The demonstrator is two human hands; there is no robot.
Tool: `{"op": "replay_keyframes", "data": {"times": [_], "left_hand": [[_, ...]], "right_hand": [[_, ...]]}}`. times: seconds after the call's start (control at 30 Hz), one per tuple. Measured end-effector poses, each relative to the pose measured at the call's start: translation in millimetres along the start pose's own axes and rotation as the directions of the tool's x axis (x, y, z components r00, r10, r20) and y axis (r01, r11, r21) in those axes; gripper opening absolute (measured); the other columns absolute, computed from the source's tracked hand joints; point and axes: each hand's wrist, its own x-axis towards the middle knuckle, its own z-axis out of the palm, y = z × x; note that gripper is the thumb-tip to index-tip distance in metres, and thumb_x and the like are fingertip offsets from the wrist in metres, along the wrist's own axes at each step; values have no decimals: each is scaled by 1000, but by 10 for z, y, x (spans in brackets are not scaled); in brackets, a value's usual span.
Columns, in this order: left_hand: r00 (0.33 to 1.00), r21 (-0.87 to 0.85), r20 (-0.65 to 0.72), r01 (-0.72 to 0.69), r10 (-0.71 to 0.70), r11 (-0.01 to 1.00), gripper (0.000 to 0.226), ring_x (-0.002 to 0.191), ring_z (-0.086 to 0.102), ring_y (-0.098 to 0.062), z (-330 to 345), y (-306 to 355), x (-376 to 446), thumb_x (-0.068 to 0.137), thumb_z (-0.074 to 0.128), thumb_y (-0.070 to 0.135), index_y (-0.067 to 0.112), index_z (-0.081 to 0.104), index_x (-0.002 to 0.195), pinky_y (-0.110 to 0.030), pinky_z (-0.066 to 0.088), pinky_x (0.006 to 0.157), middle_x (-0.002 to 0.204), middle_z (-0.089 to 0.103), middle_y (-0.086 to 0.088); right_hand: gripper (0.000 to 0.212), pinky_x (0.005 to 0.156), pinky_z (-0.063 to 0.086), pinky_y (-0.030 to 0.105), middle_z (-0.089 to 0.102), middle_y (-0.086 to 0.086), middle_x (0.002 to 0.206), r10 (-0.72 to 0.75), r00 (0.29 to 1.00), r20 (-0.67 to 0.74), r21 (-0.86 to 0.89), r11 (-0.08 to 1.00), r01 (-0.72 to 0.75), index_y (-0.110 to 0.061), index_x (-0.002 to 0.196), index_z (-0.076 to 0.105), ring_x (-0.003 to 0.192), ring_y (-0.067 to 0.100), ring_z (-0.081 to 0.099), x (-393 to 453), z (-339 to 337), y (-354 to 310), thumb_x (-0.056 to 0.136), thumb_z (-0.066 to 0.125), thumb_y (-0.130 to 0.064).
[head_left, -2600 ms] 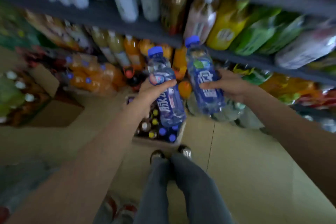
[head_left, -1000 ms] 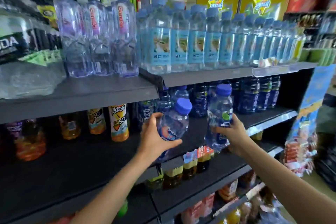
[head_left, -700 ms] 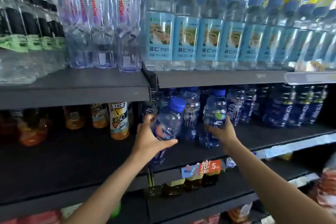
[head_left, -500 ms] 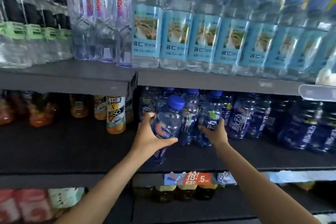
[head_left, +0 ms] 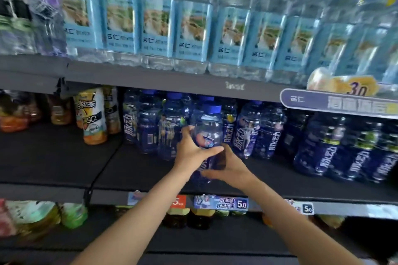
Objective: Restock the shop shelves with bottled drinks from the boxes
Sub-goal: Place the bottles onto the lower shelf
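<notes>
From my head camera, my left hand point(head_left: 189, 153) grips a blue-capped bottle point(head_left: 207, 133) around its middle, thumb curled across the front, holding it upright over the middle shelf point(head_left: 133, 170). My right hand point(head_left: 228, 170) sits just below and to the right, fingers curved against the bottle's lower part. The bottle is directly in front of the row of dark blue bottles point(head_left: 254, 131) at the back of that shelf. Above, on the upper shelf point(head_left: 172, 82), stand light-blue-labelled water bottles point(head_left: 193, 28); orange drinks point(head_left: 92, 116) stand to the left.
</notes>
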Motion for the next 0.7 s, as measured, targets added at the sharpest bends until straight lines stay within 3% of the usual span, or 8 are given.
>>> {"op": "replay_keyframes", "data": {"times": [0.1, 0.17, 0.27, 0.33, 0.4, 0.5, 0.6, 0.7], "left_hand": [[999, 97, 6, -32, 31, 995, 72, 109, 53, -24, 258, 85, 30, 60, 85, 34, 17, 38, 111, -33, 43, 90, 111, 57, -7], [995, 168, 68, -81, 71, 982, 69, 111, 53, -26, 310, 149, 24, 64, 81, 40, 10, 44, 113, -37, 43, 94, 113, 58, -8], [973, 304, 105, -228, 205, 925, 60, 116, 48, -23, 213, 106, 0, 72, 69, 53, 12, 53, 113, -39, 35, 104, 119, 57, -4], [966, 400, 119, -257, 229, 880, 48, 127, 38, -23, 93, 5, -43, 85, 60, 41, 15, 51, 124, -31, 28, 106, 133, 48, -2], [973, 435, 123, -228, 194, 871, 40, 132, 33, -20, -24, -131, -92, 91, 56, 30, 16, 50, 127, -28, 26, 105, 141, 40, 0], [976, 441, 86, -217, 199, 871, 30, 126, 40, -16, -209, -288, -246, 90, 55, 19, 17, 55, 120, -27, 33, 102, 134, 44, 2], [968, 445, -24, -214, 251, 870, 23, 110, 50, -12, -502, -407, -393, 88, 55, 10, 15, 58, 110, -21, 39, 89, 118, 50, 2], [959, 471, -116, -174, 257, 865, 22, 97, 50, -7, -927, -493, -557, 87, 54, 6, 12, 58, 108, -14, 35, 79, 107, 50, 3]], "right_hand": [[70, 75, 36, 22, 51, 1, 111, 46, 970, -239, -26, 998, -53, -8, 125, 41, 97, 15, 50, 38, 37, 153, 70, 80, -29], [59, 73, 36, 24, 54, 6, 112, 84, 946, -314, 8, 996, -85, -8, 116, 45, 102, 22, 54, 90, 17, 225, 72, 78, -28], [44, 69, 39, 30, 58, 9, 98, 125, 911, -393, -44, 987, -154, -9, 99, 43, 96, 30, 58, 163, -45, 295, 77, 75, -31], [44, 71, 44, 36, 60, 13, 98, 159, 882, -443, -100, 969, -225, -6, 104, 43, 94, 34, 59, 218, -92, 328, 81, 71, -31], [48, 76, 44, 39, 59, 18, 112, 160, 869, -469, -136, 959, -250, -3, 119, 39, 101, 37, 57, 270, -128, 336, 85, 66, -24], [61, 85, 40, 38, 37, 21, 135, 78, 819, -568, -107, 980, -167, 0, 135, 27, 114, 39, 45, 286, -80, 244, 85, 62, -6], [54, 91, 34, 37, 32, 23, 133, -114, 677, -727, -144, 989, 11, 5, 130, 35, 117, 39, 37, 214, 197, 39, 82, 60, -1], [46, 85, 30, 22, 33, 20, 130, -355, 678, -644, -208, 934, 292, 2, 125, 40, 116, 31, 38, 121, 614, -332, 83, 56, 3]]}}
